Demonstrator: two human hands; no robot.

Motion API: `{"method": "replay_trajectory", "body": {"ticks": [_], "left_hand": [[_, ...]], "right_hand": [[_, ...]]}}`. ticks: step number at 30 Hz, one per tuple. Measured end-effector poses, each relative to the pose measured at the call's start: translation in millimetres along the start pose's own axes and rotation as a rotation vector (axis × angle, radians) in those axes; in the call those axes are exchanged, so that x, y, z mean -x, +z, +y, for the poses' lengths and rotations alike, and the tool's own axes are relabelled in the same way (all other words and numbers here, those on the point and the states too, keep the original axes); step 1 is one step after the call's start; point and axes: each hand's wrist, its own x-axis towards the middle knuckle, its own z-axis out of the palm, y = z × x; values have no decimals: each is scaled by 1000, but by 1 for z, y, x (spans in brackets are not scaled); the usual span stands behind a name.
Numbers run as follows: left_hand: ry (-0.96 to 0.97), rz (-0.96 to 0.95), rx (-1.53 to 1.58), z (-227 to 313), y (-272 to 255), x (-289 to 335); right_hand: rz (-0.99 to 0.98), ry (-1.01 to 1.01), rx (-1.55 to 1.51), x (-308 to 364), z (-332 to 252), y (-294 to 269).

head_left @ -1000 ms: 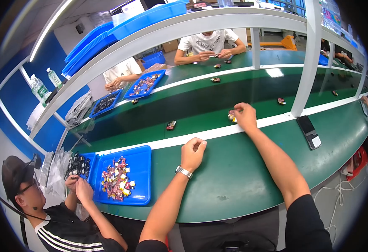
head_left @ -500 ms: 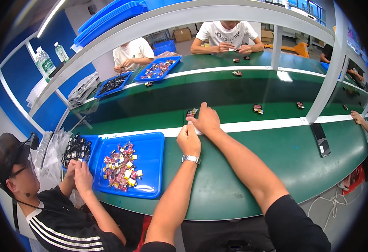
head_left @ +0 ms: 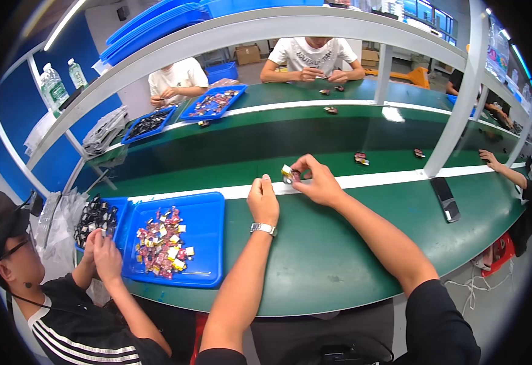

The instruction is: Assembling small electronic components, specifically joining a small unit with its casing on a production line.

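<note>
Green matte work surface (head_left: pixel 314 255) with a white stripe along its far edge fills most of your view; beyond it sits a darker green conveyor belt (head_left: pixel 241 146) running left to right, likely so parts pass everyone seated along it.

Grey metal frame overhead (head_left: pixel 266 24) carries stacked blue plastic bins (head_left: pixel 156 24), stored up out of the way.

Blue shallow plastic tray (head_left: pixel 208 243) sits on the surface to your left, near your left hand, full of small mixed-colour wrapped pieces (head_left: pixel 159 240) in red, yellow and white. A second smaller blue tray (head_left: pixel 123 204), touching it on the left, holds small black parts (head_left: pixel 96 216); a co-worker's hands (head_left: pixel 102 252) are at it.

Black flat handheld device (head_left: pixel 445 198) lies on the surface well to your right, out of the working area.

Your right hand (head_left: pixel 321 182) is raised just above the white stripe, fingers (head_left: pixel 305 163) pinched closed around a small yellow-and-white square piece (head_left: pixel 288 173), held up probably for a look at it.

Your left hand (head_left: pixel 263 201), silver watch on the wrist, rests on the surface just beside the right, fingers curled loosely. Can't tell whether it holds anything.

Several small dark pieces (head_left: pixel 360 158) lie spaced out on the belt. No readable labels worth noting.
</note>
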Motion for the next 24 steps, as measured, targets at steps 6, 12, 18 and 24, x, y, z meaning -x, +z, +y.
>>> {"method": "replay_trajectory", "body": {"ticks": [6, 12, 18, 24], "left_hand": [[-293, -689, 249, 18, 6, 8], [-431, -1050, 271, 31, -1, 14], [-453, -863, 415, 33, 8, 29], [-456, -807, 419, 35, 8, 31]], "right_hand": [[-147, -141, 21, 74, -11, -48], [-131, -200, 30, 73, -15, -51], [54, -256, 159, 78, -19, -44], [26, -346, 375, 76, -5, -48]]}}
